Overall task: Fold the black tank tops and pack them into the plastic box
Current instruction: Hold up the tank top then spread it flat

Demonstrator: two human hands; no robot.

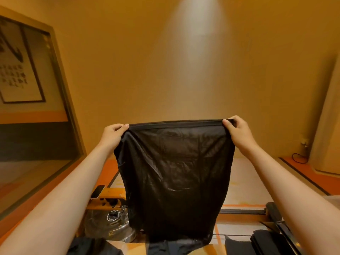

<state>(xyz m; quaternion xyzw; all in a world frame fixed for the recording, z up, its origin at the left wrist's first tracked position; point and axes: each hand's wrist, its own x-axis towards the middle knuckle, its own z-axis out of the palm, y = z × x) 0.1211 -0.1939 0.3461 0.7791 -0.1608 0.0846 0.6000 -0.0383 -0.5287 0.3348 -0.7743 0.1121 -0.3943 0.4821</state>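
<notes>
A sheer black tank top (pixel 174 177) hangs in the air in front of me, stretched flat by its top hem. My left hand (pixel 113 135) pinches the hem's left corner and my right hand (pixel 237 131) pinches the right corner, both arms raised and extended. The garment's lower end dangles near the bottom of the view. Below right, dark folded clothes (pixel 265 242) lie stacked inside what looks like a clear plastic box (pixel 288 234). More black fabric (pixel 92 247) lies crumpled at the bottom left.
A shiny round metal and glass object (pixel 110 223) sits low on the left beside a wooden frame (pixel 110 195) with a phone (pixel 98 191) on it. A window runs along the left wall. A cable (pixel 299 157) lies by the right wall.
</notes>
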